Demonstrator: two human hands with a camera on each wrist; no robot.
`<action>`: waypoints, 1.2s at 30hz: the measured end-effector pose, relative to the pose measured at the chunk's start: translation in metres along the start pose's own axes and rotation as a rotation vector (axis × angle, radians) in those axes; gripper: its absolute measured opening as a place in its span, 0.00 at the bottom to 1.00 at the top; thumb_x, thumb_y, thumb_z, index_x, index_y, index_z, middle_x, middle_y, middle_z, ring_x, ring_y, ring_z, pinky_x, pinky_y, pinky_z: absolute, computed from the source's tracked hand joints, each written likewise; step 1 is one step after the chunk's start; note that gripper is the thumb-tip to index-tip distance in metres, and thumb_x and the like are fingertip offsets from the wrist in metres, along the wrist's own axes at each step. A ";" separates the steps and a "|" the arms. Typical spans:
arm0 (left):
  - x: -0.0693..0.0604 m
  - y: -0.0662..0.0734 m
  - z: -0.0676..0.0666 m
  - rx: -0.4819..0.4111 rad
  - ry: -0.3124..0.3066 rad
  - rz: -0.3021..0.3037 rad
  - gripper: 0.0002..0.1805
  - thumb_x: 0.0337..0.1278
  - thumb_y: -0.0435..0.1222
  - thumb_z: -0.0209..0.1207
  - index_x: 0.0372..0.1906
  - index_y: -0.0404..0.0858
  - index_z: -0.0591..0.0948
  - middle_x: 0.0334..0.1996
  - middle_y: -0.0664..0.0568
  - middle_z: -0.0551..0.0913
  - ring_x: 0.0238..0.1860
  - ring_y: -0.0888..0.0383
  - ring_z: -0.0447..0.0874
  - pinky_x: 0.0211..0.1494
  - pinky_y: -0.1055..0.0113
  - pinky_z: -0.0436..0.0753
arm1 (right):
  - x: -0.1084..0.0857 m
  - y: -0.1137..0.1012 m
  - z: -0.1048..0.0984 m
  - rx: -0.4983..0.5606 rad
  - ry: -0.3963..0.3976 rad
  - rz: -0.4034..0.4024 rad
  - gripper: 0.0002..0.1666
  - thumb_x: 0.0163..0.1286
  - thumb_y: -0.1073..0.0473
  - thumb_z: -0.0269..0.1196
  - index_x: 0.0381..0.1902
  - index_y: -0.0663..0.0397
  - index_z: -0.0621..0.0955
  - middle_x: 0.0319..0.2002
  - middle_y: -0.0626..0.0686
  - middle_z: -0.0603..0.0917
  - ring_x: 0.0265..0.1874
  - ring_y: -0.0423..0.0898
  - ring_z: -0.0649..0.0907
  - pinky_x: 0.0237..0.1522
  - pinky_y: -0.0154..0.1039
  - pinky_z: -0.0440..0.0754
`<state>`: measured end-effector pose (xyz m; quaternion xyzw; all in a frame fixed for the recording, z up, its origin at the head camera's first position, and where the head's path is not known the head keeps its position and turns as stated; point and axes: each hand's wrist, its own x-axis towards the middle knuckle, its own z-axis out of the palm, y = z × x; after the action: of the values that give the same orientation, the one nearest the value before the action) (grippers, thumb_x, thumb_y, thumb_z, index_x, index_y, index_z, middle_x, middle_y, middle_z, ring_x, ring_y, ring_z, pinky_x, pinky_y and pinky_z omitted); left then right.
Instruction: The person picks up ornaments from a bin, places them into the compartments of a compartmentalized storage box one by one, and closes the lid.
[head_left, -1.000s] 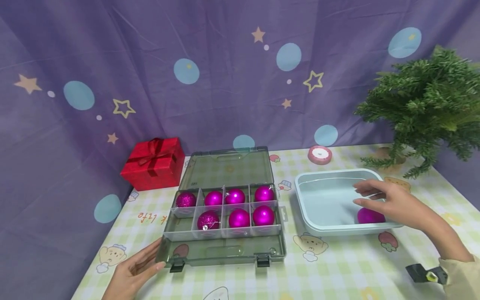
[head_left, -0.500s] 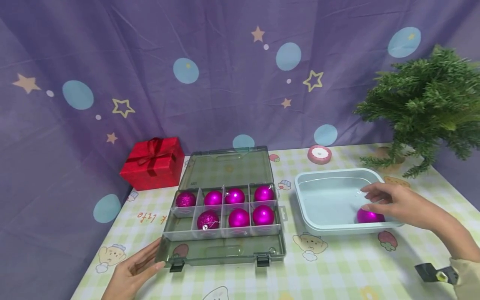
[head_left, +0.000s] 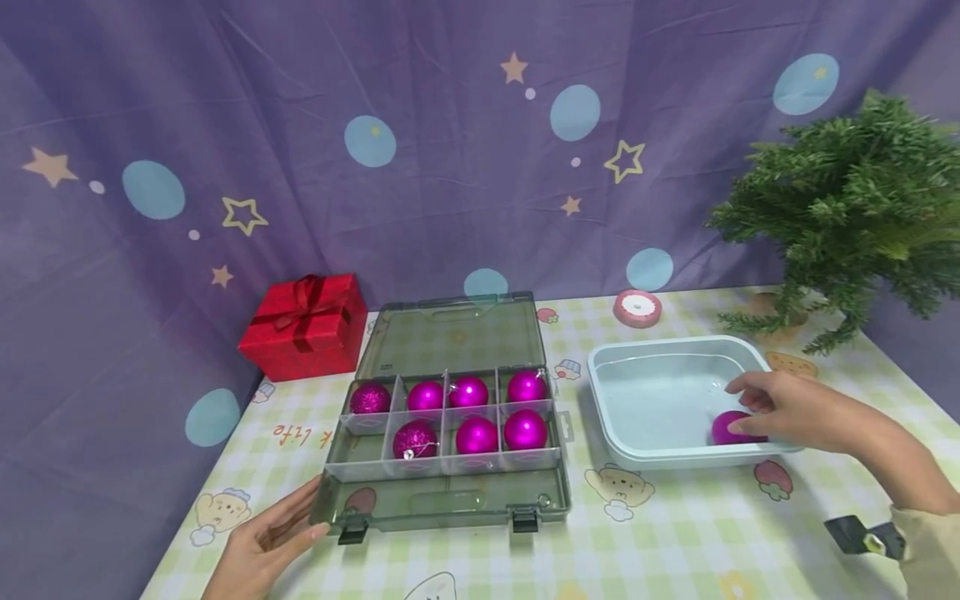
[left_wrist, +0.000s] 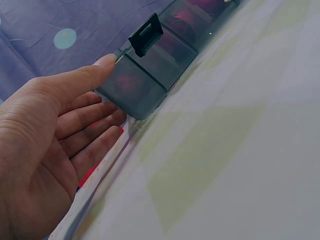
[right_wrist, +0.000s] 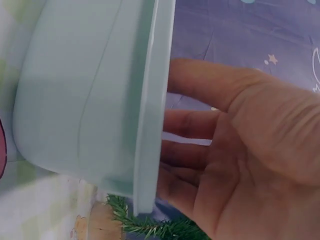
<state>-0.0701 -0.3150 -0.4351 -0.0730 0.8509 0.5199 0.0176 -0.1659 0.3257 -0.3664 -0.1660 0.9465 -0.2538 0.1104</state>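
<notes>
At the front left corner of an open grey see-through divided case [head_left: 450, 492], my left hand [head_left: 262, 542] rests with its thumb on the front edge and fingers along the side. Inside, several magenta Christmas balls [head_left: 476, 435] sit in compartments, some glittery, some smooth. My right hand [head_left: 795, 408] reaches over the near right rim of a pale blue basin [head_left: 622, 446]. Its thumb lies at another magenta Christmas ball [head_left: 726, 427] on the basin floor, the fingers loosely bent above and behind. The hand covers part of that ball. In the right wrist view, the basin wall hides the fingertips.
A red gift box [head_left: 307, 329] with a ribbon stands at the back left. Behind the basin lies a pink ribbon roll [head_left: 637, 309]. A small artificial Christmas tree [head_left: 847, 208] overhangs the back right. A checked cloth [head_left: 525, 567] covers the table, with a purple curtain behind.
My right hand has moved right and down toward the ball in the basin, and its thumb now overlaps the ball. My left hand and the case have stayed in place.
</notes>
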 end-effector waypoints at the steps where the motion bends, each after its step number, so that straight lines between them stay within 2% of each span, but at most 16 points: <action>1: 0.000 0.000 0.000 -0.001 0.001 -0.002 0.37 0.63 0.46 0.72 0.73 0.36 0.75 0.69 0.45 0.76 0.57 0.78 0.75 0.58 0.78 0.81 | 0.001 -0.001 0.000 -0.008 -0.008 0.007 0.31 0.67 0.57 0.74 0.56 0.77 0.78 0.42 0.54 0.85 0.45 0.56 0.84 0.45 0.52 0.87; 5: 0.000 0.000 0.000 -0.004 0.003 0.007 0.37 0.63 0.46 0.72 0.73 0.35 0.75 0.69 0.44 0.76 0.57 0.77 0.76 0.58 0.77 0.81 | 0.004 -0.004 -0.002 -0.038 -0.049 0.036 0.33 0.64 0.57 0.75 0.56 0.80 0.77 0.40 0.54 0.84 0.41 0.53 0.82 0.43 0.53 0.86; 9: 0.000 0.000 0.000 0.000 0.003 0.011 0.37 0.63 0.46 0.72 0.73 0.35 0.75 0.68 0.44 0.76 0.57 0.78 0.75 0.58 0.78 0.81 | 0.007 -0.007 -0.001 -0.060 -0.088 0.065 0.34 0.64 0.57 0.76 0.55 0.80 0.78 0.41 0.58 0.85 0.42 0.58 0.85 0.45 0.57 0.86; 11: 0.000 -0.001 0.000 0.001 0.001 0.010 0.38 0.63 0.46 0.72 0.73 0.34 0.75 0.68 0.44 0.76 0.57 0.78 0.75 0.58 0.78 0.81 | 0.008 -0.008 0.000 -0.065 -0.101 0.070 0.31 0.63 0.57 0.76 0.52 0.78 0.79 0.41 0.58 0.86 0.44 0.60 0.85 0.46 0.59 0.86; 15: 0.001 -0.002 0.000 -0.008 0.001 0.010 0.37 0.62 0.45 0.72 0.73 0.35 0.75 0.69 0.44 0.76 0.57 0.78 0.75 0.58 0.77 0.81 | 0.010 -0.009 0.000 -0.053 -0.120 0.064 0.23 0.63 0.57 0.76 0.47 0.71 0.83 0.40 0.53 0.87 0.43 0.58 0.86 0.45 0.56 0.87; 18: 0.001 -0.002 0.000 -0.017 0.003 0.013 0.37 0.62 0.45 0.72 0.72 0.35 0.75 0.69 0.45 0.75 0.57 0.77 0.76 0.58 0.77 0.81 | 0.011 -0.008 0.000 -0.044 -0.120 0.058 0.21 0.65 0.57 0.75 0.46 0.69 0.84 0.40 0.51 0.87 0.43 0.57 0.86 0.45 0.55 0.87; 22: 0.000 -0.002 -0.001 -0.021 0.004 0.014 0.37 0.62 0.45 0.72 0.72 0.35 0.75 0.69 0.45 0.75 0.57 0.77 0.76 0.58 0.77 0.81 | 0.010 -0.007 -0.001 -0.034 -0.086 0.034 0.23 0.68 0.56 0.73 0.49 0.72 0.83 0.41 0.52 0.87 0.44 0.57 0.86 0.46 0.56 0.87; 27: 0.000 -0.003 -0.001 -0.021 0.003 0.016 0.37 0.62 0.44 0.72 0.72 0.35 0.75 0.69 0.45 0.75 0.57 0.77 0.76 0.58 0.77 0.81 | 0.008 -0.007 -0.002 0.008 -0.002 -0.033 0.23 0.69 0.61 0.72 0.53 0.75 0.81 0.42 0.51 0.87 0.42 0.51 0.86 0.41 0.43 0.89; 29: 0.001 -0.004 -0.001 -0.021 0.004 0.015 0.37 0.62 0.44 0.72 0.72 0.35 0.75 0.68 0.45 0.76 0.57 0.77 0.76 0.58 0.77 0.81 | 0.008 -0.008 -0.001 0.003 0.041 -0.060 0.23 0.69 0.61 0.72 0.54 0.73 0.82 0.40 0.48 0.88 0.39 0.45 0.86 0.37 0.36 0.87; 32: 0.001 -0.005 -0.001 -0.024 0.004 0.010 0.37 0.62 0.45 0.72 0.72 0.36 0.75 0.68 0.47 0.76 0.57 0.77 0.76 0.58 0.77 0.81 | 0.007 -0.011 0.000 -0.017 0.108 -0.084 0.24 0.68 0.59 0.73 0.55 0.70 0.83 0.39 0.45 0.88 0.36 0.38 0.84 0.34 0.33 0.85; 36: 0.000 -0.004 -0.001 -0.021 0.006 0.014 0.36 0.63 0.45 0.72 0.72 0.36 0.75 0.67 0.49 0.77 0.57 0.77 0.76 0.58 0.77 0.81 | 0.008 -0.015 0.003 -0.017 0.178 -0.095 0.26 0.67 0.56 0.74 0.56 0.68 0.84 0.41 0.47 0.89 0.38 0.38 0.86 0.36 0.32 0.85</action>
<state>-0.0699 -0.3178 -0.4382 -0.0689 0.8459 0.5288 0.0107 -0.1685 0.3097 -0.3619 -0.1886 0.9456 -0.2646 0.0125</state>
